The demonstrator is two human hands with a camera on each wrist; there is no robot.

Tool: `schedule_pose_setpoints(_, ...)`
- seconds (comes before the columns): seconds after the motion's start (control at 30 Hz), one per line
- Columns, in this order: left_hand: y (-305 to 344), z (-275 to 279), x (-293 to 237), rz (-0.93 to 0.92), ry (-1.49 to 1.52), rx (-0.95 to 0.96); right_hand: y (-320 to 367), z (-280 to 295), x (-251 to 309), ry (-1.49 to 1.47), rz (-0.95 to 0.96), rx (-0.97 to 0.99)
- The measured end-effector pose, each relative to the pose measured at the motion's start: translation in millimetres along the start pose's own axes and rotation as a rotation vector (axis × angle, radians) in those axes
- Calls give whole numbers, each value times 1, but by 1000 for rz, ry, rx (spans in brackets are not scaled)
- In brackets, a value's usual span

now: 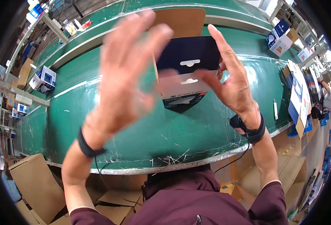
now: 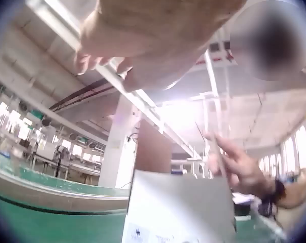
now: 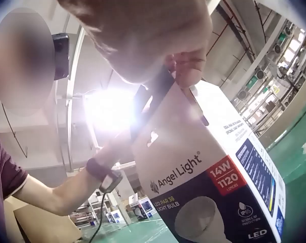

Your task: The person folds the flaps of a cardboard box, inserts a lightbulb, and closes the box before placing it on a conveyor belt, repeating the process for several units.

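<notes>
An Angel Light bulb box [image 1: 183, 100] stands on the green table in front of me. Its top is open, with a brown inner flap [image 1: 182, 22] raised at the back and a dark blue flap [image 1: 189, 50] with a hang slot. My right hand [image 1: 234, 84] holds the box at its upper right edge, thumb in front and fingers at the side; the right wrist view shows bent fingertips [image 3: 187, 71] over that edge. Blurred, my left hand [image 1: 124, 71] is raised at the box's left, its fingers extended and nothing in them.
More printed boxes stand at the left [image 1: 45, 80] and the back right [image 1: 279, 39]. Flat printed cartons [image 1: 298, 93] are stacked at the right edge, with a white pen-like tool [image 1: 275, 109] near them. Scraps [image 1: 174, 159] lie along the front edge; brown cartons [image 1: 36, 183] sit below.
</notes>
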State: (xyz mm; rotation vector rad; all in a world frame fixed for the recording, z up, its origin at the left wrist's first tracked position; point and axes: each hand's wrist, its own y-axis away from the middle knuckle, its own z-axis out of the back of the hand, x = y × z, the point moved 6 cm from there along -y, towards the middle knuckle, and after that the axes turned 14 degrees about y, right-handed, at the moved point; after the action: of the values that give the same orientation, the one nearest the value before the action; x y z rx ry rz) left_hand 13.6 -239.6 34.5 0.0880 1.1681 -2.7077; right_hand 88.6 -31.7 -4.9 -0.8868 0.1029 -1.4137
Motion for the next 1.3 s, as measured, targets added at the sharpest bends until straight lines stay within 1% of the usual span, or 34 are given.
schedule_pose_setpoints(0.07, 14, -30, -27, 157, 46, 84, 0, -1, 7, 51, 40, 35)
schedule_pose_setpoints(0.1, 23, -42, -27, 203, 62, 98, 0, 0, 10, 76, 65, 52)
schedule_pose_setpoints(0.13, 24, -48, -23, 187, 8, 68, 1, -1, 8, 171, 42, 166)
schedule_pose_setpoints(0.23, 26, -55, -31, 132, -71, 206, 10, 1, 11, 395, 143, 246)
schedule_pose_setpoints(0.27, 25, -54, -33, 125, -27, 161, 12, 3, 12, 392, 105, 297)
schedule_pose_setpoints(0.37, 34, -61, -31, 128, 82, 256, 23, 3, 18, 483, 340, 223)
schedule_pose_setpoints(0.4, 28, -58, -34, 103, 77, 184, 23, 3, 16, 402, 262, 263)
schedule_pose_setpoints(0.5, 20, -51, -34, 200, 180, 346, 23, 2, 27, 418, 405, 287)
schedule_pose_setpoints(0.53, 17, -48, -34, 201, 234, 359, 22, -1, 27, 420, 415, 355)
schedule_pose_setpoints(0.6, 15, -50, -27, 328, 309, 485, 20, -8, 27, 427, 433, 481)
schedule_pose_setpoints(0.63, 17, -52, -24, 391, 349, 550, 20, -8, 27, 375, 457, 472)
schedule_pose_setpoints(0.7, 16, -52, -24, 382, 363, 541, 19, -7, 21, 276, 496, 461)
schedule_pose_setpoints(0.73, 16, -52, -26, 374, 371, 534, 19, -7, 21, 294, 482, 464)
schedule_pose_setpoints(0.83, 20, -48, -27, 302, 237, 537, 21, -3, 25, 337, 431, 461)
schedule_pose_setpoints(0.9, 24, -47, -25, 301, 253, 472, 22, 2, 25, 341, 396, 458)
schedule_pose_setpoints(0.93, 26, -45, -26, 306, 256, 434, 23, 1, 22, 368, 392, 517)
schedule_pose_setpoints(1.0, 26, -45, -30, 330, 236, 558, 27, -1, 15, 425, 378, 634)
schedule_pose_setpoints(1.03, 25, -47, -32, 334, 228, 622, 26, -2, 17, 446, 383, 653)
schedule_pose_setpoints(1.1, 22, -51, -33, 345, 165, 675, 22, -4, 23, 495, 395, 684)
schedule_pose_setpoints(1.13, 20, -53, -31, 354, 133, 701, 18, -1, 22, 451, 376, 628)
schedule_pose_setpoints(1.23, 22, -51, -28, 330, 207, 615, 19, 7, 26, 370, 365, 478)
schedule_pose_setpoints(1.3, 22, -48, -20, 477, 456, 460, 20, 15, 29, 387, 399, 426)
